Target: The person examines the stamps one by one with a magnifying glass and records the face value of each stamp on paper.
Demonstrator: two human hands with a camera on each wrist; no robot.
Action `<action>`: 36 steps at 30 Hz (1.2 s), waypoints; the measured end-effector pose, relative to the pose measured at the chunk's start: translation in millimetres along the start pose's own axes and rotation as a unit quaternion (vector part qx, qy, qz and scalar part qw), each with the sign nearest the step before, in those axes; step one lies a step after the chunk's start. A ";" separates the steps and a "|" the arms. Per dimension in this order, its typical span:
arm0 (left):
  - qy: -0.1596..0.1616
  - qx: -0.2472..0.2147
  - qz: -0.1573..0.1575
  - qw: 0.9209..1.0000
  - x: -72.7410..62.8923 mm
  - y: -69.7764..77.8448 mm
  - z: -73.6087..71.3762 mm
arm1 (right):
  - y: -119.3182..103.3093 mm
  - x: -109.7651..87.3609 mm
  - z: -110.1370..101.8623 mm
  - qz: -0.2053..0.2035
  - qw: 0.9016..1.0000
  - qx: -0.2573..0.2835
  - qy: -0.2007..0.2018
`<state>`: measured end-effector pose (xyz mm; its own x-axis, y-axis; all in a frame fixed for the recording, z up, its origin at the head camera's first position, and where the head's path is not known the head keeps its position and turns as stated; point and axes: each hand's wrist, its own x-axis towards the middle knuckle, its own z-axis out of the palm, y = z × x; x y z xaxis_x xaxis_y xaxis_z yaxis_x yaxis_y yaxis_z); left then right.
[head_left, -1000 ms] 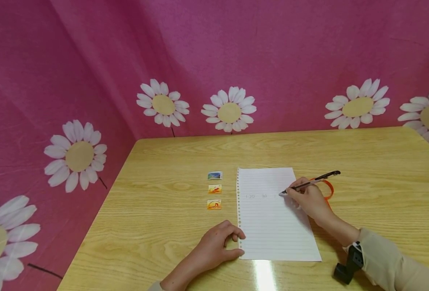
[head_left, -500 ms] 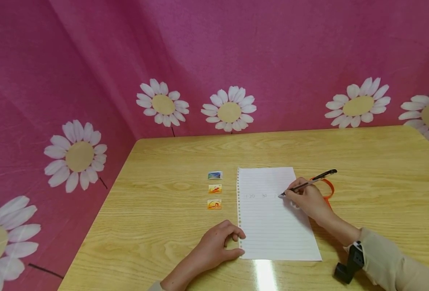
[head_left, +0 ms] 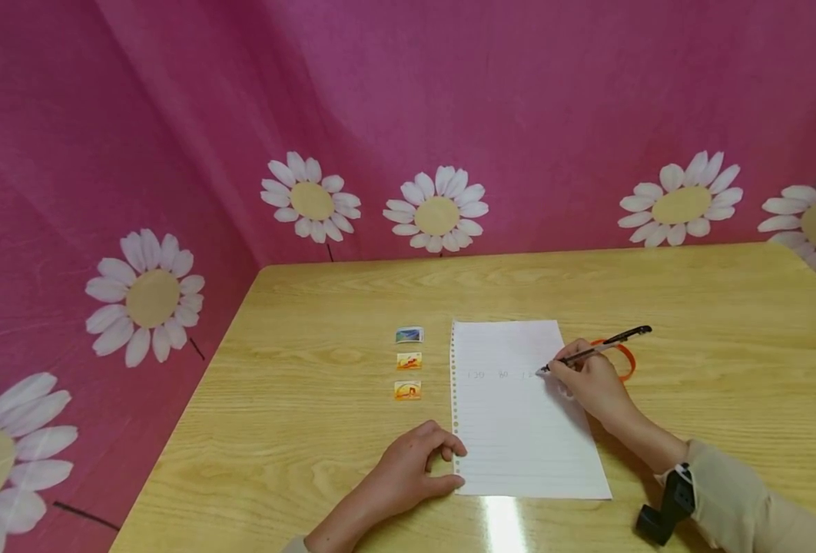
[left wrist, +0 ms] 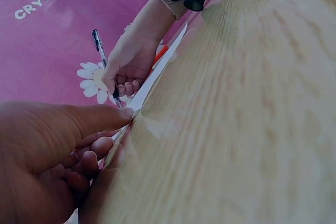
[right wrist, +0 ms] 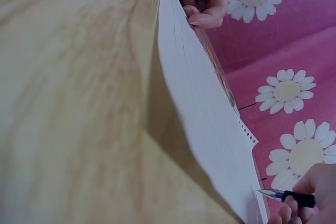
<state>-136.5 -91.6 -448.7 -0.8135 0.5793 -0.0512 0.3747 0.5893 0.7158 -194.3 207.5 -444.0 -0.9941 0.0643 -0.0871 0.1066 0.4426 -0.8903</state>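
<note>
My right hand (head_left: pixel 593 384) pinches a black-capped clear pen (head_left: pixel 605 343), its tip at a lined sheet of paper (head_left: pixel 519 438) with punched holes down the left edge. Faint pencil-thin numbers, "120", "80" and the start of a third, run across the upper part of the sheet. My left hand (head_left: pixel 418 465) lies at the sheet's lower left edge, with thumb and fingertips touching the paper. In the left wrist view, the thumb (left wrist: pixel 113 116) presses at the paper's edge. The pen tip (right wrist: pixel 270 193) shows close over the sheet in the right wrist view.
Three small picture stamps stand in a column left of the sheet: a blue one (head_left: pixel 409 335) and two yellow-red ones, the lowest (head_left: pixel 408 390). An orange loop-shaped handle (head_left: pixel 629 361) shows behind my right hand on the wooden table (head_left: pixel 297 369). A flowered pink cloth (head_left: pixel 519 115) hangs behind.
The pen tip has shifted slightly right, and another digit now follows the "1" in the third number. My left hand has kept its place on the paper's edge.
</note>
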 end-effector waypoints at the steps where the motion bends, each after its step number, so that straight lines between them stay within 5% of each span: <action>1: 0.001 0.000 0.001 1.000 0.0 0.1 0.0 | 0.3 0.0 -0.1 -0.004 1.000 -0.003 0.001; 24: -0.002 -0.005 0.004 1.000 1.0 1.4 -0.2 | 0.7 -1.3 -3.2 -0.038 0.999 -0.030 -0.005; 36: -0.004 -0.008 0.007 1.000 0.6 -0.2 -0.6 | 3.1 -1.6 -2.2 -0.014 0.997 0.066 0.023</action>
<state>-137.4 -91.7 -448.4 -0.8050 0.5915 -0.0459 0.3790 0.5723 0.7272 -192.4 210.7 -445.6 -0.9944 0.0965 -0.0436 0.0727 0.3234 -0.9434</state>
